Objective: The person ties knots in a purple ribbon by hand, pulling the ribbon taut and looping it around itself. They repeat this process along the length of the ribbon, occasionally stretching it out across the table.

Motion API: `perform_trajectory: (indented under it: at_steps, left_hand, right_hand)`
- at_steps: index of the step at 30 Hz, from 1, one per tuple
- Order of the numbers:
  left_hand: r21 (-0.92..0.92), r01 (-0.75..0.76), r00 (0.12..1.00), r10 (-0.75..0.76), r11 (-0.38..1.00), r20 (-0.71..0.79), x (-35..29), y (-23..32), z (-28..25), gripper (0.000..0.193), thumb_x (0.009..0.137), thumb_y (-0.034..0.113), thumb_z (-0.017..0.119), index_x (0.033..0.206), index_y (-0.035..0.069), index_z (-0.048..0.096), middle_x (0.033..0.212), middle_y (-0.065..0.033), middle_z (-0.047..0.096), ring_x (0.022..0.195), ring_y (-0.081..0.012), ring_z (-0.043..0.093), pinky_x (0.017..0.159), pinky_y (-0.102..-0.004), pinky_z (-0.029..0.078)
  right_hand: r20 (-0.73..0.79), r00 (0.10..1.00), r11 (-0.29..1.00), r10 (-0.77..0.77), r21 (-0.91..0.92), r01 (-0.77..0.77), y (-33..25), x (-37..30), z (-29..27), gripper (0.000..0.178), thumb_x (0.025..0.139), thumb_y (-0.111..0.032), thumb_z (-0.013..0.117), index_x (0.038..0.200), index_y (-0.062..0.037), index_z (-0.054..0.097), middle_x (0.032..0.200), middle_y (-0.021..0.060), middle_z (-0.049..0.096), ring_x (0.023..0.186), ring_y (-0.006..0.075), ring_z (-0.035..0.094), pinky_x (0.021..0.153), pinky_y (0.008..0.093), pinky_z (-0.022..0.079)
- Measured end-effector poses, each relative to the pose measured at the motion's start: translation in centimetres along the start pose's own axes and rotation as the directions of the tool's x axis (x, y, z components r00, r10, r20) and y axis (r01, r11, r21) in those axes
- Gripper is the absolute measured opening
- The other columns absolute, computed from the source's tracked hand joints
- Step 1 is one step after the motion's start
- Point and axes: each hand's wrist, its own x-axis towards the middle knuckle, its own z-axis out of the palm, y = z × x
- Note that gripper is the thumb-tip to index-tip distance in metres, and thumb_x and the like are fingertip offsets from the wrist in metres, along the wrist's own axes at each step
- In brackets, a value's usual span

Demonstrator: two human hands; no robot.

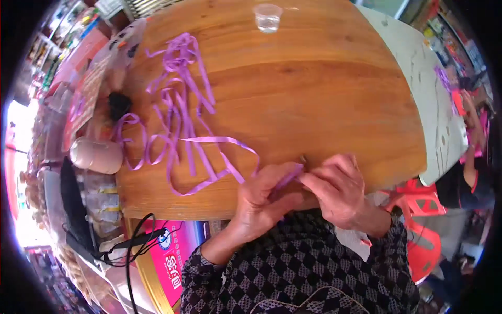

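A long purple ribbon lies in loose loops on the left part of the wooden table, bunched into a tangle at its far end. One strand runs from the pile to my left hand, which is closed on the ribbon near the table's front edge. Just right of it, my right hand pinches at the ribbon's end with thumb and forefinger, the fingertips of both hands close together. A small dark bit shows by the fingertips; what it is I cannot make out.
A clear plastic cup with liquid stands at the table's far edge. On the left are a pinkish rounded container, a black item and dark cables. A red plastic stool and another person are to the right.
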Motion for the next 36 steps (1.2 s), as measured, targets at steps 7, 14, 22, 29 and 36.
perform_trajectory:
  at_steps: [7,14,22,29,36]
  left_hand:
    - [-0.143,0.138,0.990,-0.135,0.980,0.034,0.3,-0.7,0.7,0.027,0.075,-0.004,0.065,0.101,-0.001,0.058,0.086,-0.0014,0.059,0.078,-0.0079,0.055,0.069,-0.0217,0.045]
    - [0.012,0.022,1.000,-0.022,1.000,0.010,0.1,-0.2,1.2,0.021,0.076,-0.006,0.059,0.095,0.000,0.057,0.082,0.0021,0.057,0.069,-0.0027,0.048,0.060,-0.0170,0.040]
    - [-0.019,0.072,0.996,-0.072,0.997,-0.044,-0.6,-0.3,0.9,0.018,0.075,-0.007,0.058,0.092,0.001,0.057,0.077,0.0030,0.054,0.066,-0.0025,0.047,0.057,-0.0166,0.038]
    - [0.094,-0.112,0.965,0.131,0.989,-0.229,-0.4,-0.5,2.0,0.016,0.078,-0.003,0.062,0.093,0.001,0.057,0.079,0.0001,0.057,0.069,-0.0053,0.052,0.058,-0.0187,0.043]
    - [0.355,-0.276,0.929,0.342,0.893,-0.140,-0.9,-2.3,1.3,0.018,0.080,0.001,0.062,0.098,0.000,0.058,0.078,-0.0032,0.057,0.065,-0.0084,0.054,0.057,-0.0196,0.043]
  right_hand:
    - [-0.140,0.990,0.973,0.006,0.229,0.027,0.6,0.8,0.7,0.030,0.061,0.000,0.064,0.091,-0.0025,0.061,0.078,0.0049,0.060,0.066,0.0231,0.051,0.057,0.0337,0.039]
    - [-0.316,0.946,0.996,-0.078,0.025,0.091,-0.2,0.1,0.9,0.025,0.061,0.004,0.066,0.085,-0.0008,0.062,0.074,0.0067,0.062,0.066,0.0225,0.051,0.057,0.0312,0.039]
    - [0.030,0.795,0.518,0.606,0.744,-0.423,-1.2,-1.4,3.4,0.010,0.081,0.004,0.058,0.091,0.0023,0.058,0.087,0.0068,0.056,0.073,0.0111,0.055,0.067,0.0217,0.045]
    - [0.191,0.720,0.187,0.667,0.893,-0.410,-1.5,-0.8,3.0,0.012,0.083,0.001,0.057,0.095,0.0029,0.056,0.088,0.0038,0.057,0.082,0.0092,0.056,0.072,0.0215,0.046]
    - [0.446,0.640,-0.139,0.626,0.871,-0.472,-1.1,-0.6,2.8,0.017,0.082,0.001,0.059,0.099,0.0021,0.056,0.090,0.0039,0.058,0.084,0.0107,0.056,0.076,0.0235,0.046]
